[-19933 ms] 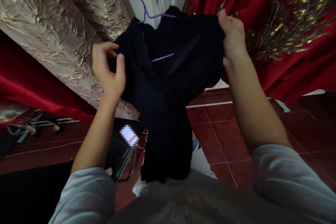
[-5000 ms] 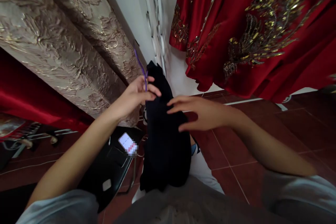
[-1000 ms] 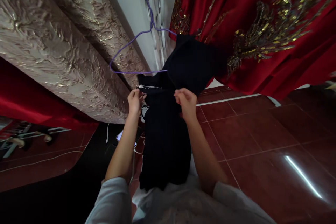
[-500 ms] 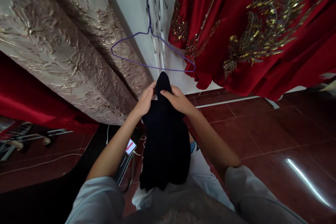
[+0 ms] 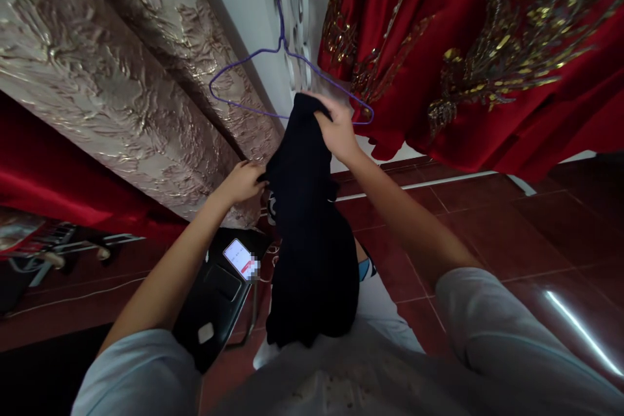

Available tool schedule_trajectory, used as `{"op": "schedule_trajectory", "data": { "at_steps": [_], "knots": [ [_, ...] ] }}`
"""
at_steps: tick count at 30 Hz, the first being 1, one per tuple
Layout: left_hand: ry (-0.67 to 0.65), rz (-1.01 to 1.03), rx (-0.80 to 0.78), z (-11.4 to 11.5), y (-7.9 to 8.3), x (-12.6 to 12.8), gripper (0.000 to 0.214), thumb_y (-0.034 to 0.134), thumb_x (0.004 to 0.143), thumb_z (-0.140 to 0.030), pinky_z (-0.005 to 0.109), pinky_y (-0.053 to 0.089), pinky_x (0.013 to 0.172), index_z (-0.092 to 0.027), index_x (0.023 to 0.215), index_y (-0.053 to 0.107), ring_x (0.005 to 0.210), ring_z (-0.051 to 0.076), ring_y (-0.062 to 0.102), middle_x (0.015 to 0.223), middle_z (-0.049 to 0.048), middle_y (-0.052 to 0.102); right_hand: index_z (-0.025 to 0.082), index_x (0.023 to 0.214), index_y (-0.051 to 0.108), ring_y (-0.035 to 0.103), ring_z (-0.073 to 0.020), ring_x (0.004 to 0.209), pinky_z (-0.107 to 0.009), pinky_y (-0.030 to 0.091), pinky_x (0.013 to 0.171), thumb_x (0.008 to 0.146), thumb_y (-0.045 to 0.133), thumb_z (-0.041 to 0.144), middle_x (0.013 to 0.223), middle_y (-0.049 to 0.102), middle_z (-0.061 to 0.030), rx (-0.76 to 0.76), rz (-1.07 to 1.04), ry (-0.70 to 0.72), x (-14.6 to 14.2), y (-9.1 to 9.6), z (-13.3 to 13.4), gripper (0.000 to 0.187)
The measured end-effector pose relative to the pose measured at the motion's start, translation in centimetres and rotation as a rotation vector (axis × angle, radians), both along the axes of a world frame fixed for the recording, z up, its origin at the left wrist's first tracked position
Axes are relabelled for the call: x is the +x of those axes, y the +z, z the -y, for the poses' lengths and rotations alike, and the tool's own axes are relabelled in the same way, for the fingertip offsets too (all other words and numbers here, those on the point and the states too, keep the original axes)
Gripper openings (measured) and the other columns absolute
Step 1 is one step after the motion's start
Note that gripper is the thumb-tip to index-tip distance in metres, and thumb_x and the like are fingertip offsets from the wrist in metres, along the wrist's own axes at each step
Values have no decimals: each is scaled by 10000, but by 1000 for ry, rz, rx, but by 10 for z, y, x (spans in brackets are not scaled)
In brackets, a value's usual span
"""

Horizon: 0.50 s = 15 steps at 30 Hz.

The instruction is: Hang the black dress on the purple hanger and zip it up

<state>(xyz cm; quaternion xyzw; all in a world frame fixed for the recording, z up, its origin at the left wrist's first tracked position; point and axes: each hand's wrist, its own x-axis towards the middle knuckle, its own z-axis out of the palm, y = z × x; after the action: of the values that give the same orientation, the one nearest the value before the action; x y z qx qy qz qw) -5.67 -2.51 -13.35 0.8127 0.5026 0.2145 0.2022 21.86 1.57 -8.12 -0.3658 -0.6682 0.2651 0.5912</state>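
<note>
red tiled floor (image 5: pixel 472 227) below, pale crinkled fabric (image 5: pixel 131 65) at left, red sequined fabric (image 5: pixel 409 88) at right. dark garment (image 5: pixel 312 227) in front of the legs (image 5: pixel 383 312), overlapping the purple hanger (image 5: pixel 281 39). pinched at one edge by the left hand (image 5: pixel 238 183), clamped near the top by the right hand (image 5: pixel 338 131). seemingly mid-step, spreading it. next, probably calling for keeping both grips and evening the tension.

Near-black garment (image 5: pixel 312 260) (plain cloth): lower part draped over lap (image 5: pixel 383 309), upper end raised.
</note>
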Motion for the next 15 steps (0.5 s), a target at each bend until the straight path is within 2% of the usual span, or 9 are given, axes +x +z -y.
{"op": "schedule_trajectory", "data": {
  "at_steps": [2, 4, 6, 8, 10, 12, 15],
  "knots": [
    [35, -219, -24, -6, -7, -21, 161, 794, 702, -235, 580, 261, 1193, -226, 799, 666, 1028, 361, 657, 783, 73, 657, 222, 1039, 718, 647, -218, 1171, -416, 480, 1124, 906, 551, 163, 1063, 726, -55, -47, 6, 39, 3, -19, -13, 221],
    [97, -308, -68, -5, -13, -35, 183, 784, 684, -237, 593, 313, 1146, -228, 834, 680, 995, 378, 664, 782, 80, 664, 202, 923, 696, 672, -205, 1005, -392, 523, 1029, 898, 557, 150, 941, 709, -43, -97, 45, 56, 11, -34, -20, 150],
    [131, -338, -105, 1, -16, -45, 167, 775, 698, -286, 584, 390, 1070, -217, 815, 679, 934, 391, 671, 777, 97, 664, 200, 823, 644, 640, -190, 868, -368, 540, 928, 893, 588, 159, 817, 649, -18, -94, 109, 10, 25, -40, -19, 99],
    [164, -298, -81, 6, -13, -52, 159, 730, 760, -350, 533, 446, 1008, -208, 781, 661, 891, 378, 669, 781, 113, 659, 206, 747, 583, 589, -180, 788, -360, 534, 873, 880, 630, 176, 720, 562, 2, -54, 170, -68, 43, -36, -16, 145],
    [200, -175, 21, 6, 0, -57, 189, 668, 826, -384, 456, 473, 976, -208, 762, 643, 868, 338, 653, 787, 108, 648, 211, 712, 545, 555, -179, 751, -368, 532, 846, 876, 655, 205, 679, 507, 7, -20, 210, -126, 60, -28, -14, 197],
    [250, -21, 138, 1, 21, -59, 210, 661, 837, -377, 389, 491, 944, -206, 722, 622, 814, 289, 625, 752, 80, 623, 213, 735, 561, 566, -190, 763, -382, 537, 835, 896, 642, 255, 698, 530, -5, 6, 229, -133, 74, -19, -13, 184],
    [312, 81, 132, -9, 54, -57, 227, 696, 799, -327, 327, 523, 845, -193, 644, 601, 686, 226, 576, 632, 23, 552, 210, 796, 604, 602, -212, 802, -398, 546, 811, 930, 603, 355, 770, 603, -37, 25, 240, -103, 89, -9, -13, 198]
  ]
}}
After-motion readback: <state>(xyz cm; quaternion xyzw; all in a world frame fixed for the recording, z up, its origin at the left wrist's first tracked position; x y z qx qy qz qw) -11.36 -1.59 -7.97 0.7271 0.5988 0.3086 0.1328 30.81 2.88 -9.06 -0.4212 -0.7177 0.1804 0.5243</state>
